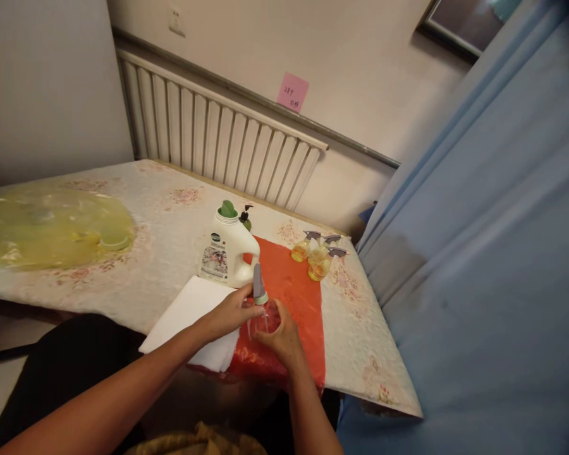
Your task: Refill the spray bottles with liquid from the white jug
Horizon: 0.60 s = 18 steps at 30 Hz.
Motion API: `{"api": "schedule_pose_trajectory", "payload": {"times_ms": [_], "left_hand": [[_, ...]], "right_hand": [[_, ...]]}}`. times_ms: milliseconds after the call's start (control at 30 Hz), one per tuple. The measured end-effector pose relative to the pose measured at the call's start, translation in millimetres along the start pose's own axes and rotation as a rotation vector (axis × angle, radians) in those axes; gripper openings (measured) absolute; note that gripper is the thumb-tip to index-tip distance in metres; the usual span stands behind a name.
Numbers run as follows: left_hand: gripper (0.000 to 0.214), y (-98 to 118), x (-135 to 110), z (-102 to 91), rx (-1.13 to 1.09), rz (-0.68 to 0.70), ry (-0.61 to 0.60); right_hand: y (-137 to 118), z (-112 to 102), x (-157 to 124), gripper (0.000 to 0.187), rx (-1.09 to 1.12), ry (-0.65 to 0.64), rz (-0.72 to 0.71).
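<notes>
Handling a spray bottle (pixel 266 323) near the tabletop's (pixel 365 328) front edge.
Left hand (pixel 232 311) and right hand (pixel 284 336) grip it, fingers curled; the next move likely needs steadiness.

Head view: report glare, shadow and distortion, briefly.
Head view: glints on the yellow bag and the red sheet's front edge; head view: top right corner dark; head view: the radiator slants down rightward; head view: the spray bottle's clear body blends into the red behind it.
</notes>
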<state>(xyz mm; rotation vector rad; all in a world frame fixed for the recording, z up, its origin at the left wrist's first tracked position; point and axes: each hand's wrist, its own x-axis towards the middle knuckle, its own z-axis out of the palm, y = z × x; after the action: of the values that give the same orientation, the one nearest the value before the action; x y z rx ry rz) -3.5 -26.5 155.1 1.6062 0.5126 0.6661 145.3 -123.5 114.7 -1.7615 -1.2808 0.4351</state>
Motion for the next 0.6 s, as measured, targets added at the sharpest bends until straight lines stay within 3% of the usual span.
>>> {"api": "schedule_pose_trajectory", "payload": {"times_ms": [200,333,600], "left_hand": [[0.031,-1.6,1.0,3.2,0.039,0.002,0.171],[0.033,1.2,-0.7,4.0,-0.003,-0.007,0.156],[0.026,5.4,-1.9,-1.1,0.194,0.058,0.145]], "right_hand": [[-5.5,-1.1,-0.2,0.081,0.032,-0.054,0.069],[-8.4,-1.3,-0.5,0.081,0.042,-0.066,0.077],[-7.9,0.2,-1.4,0.083,0.055,-0.078,0.099]]}}
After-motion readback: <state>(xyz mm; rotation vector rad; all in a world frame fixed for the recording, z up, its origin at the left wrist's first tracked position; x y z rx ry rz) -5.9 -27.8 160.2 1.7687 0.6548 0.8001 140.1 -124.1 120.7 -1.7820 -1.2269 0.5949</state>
